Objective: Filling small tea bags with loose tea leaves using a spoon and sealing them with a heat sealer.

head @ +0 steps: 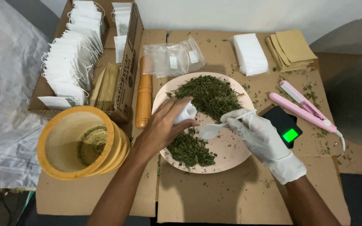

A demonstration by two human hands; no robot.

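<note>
My bare left hand (164, 125) holds a small white paper bag (186, 113) over a pale pink plate (231, 152). My right hand (258, 134), in a white glove, grips a white plastic spoon (210, 130) whose bowl points toward the bag's opening. Dried green herbs lie on the plate in a large heap (210, 94) at the back and a smaller heap (189, 150) at the front, just below my left hand.
A yellow mortar (78, 144) and a wooden pestle (144, 94) stand at the left. A cardboard box (126, 71) holds several white bags. A black scale with a green display (285, 124), a pink heat sealer (304, 106), a plastic pouch (174, 58), white sachets (250, 53) and brown envelopes (292, 49) surround the plate.
</note>
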